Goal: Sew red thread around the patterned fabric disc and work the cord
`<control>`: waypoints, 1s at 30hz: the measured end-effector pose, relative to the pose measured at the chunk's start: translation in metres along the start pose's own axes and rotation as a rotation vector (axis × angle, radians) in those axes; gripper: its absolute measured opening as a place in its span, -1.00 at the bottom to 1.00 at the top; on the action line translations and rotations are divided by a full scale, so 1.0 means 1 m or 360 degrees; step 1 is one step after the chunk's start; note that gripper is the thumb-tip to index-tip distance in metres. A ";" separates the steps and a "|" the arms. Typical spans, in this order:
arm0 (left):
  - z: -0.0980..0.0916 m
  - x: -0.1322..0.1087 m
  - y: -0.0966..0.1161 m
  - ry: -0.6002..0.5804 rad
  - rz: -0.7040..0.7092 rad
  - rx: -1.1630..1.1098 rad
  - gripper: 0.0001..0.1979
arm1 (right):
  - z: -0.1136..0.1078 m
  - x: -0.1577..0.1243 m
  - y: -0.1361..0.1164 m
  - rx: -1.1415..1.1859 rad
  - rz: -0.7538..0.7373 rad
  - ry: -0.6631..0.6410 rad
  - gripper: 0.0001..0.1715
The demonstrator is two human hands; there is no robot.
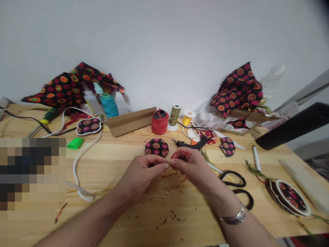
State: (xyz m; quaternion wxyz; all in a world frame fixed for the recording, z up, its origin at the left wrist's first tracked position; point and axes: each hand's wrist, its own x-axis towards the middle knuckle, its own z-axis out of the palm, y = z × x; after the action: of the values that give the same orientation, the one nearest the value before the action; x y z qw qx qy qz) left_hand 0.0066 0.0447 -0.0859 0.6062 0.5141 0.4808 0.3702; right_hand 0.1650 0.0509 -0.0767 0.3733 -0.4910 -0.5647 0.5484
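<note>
My left hand (146,171) and my right hand (191,168) meet over the middle of the wooden table (164,219), fingertips pinched together on a thin red thread (180,153). The thread loops up over my right fingers and trails down below them. A fabric-covered octagon piece (156,147) in black with red circles lies just beyond my fingers. A silver bracelet is on my right wrist.
Black-handled scissors (235,183) lie to the right, a glue gun (191,144) behind my hands. A red thread spool (159,121), olive and yellow spools, bottles, a cardboard strip, patterned fabric heaps, a white cable (77,161) and a round patterned piece (290,197) surround them.
</note>
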 end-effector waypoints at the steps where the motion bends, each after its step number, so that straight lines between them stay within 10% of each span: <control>1: 0.000 0.000 -0.001 -0.0013 -0.0016 -0.0048 -0.88 | 0.000 0.000 0.000 0.0008 0.0003 -0.0009 -0.86; 30: -0.001 0.008 -0.003 0.0248 -0.0173 -0.0560 -0.95 | 0.013 -0.016 0.005 -0.1151 -0.0677 0.0108 -0.81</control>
State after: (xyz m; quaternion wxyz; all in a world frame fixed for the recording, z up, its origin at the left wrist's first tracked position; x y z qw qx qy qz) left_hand 0.0081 0.0521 -0.0901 0.6666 0.3434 0.4812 0.4539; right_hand 0.1572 0.0320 -0.0815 0.3001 -0.4807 -0.7970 0.2090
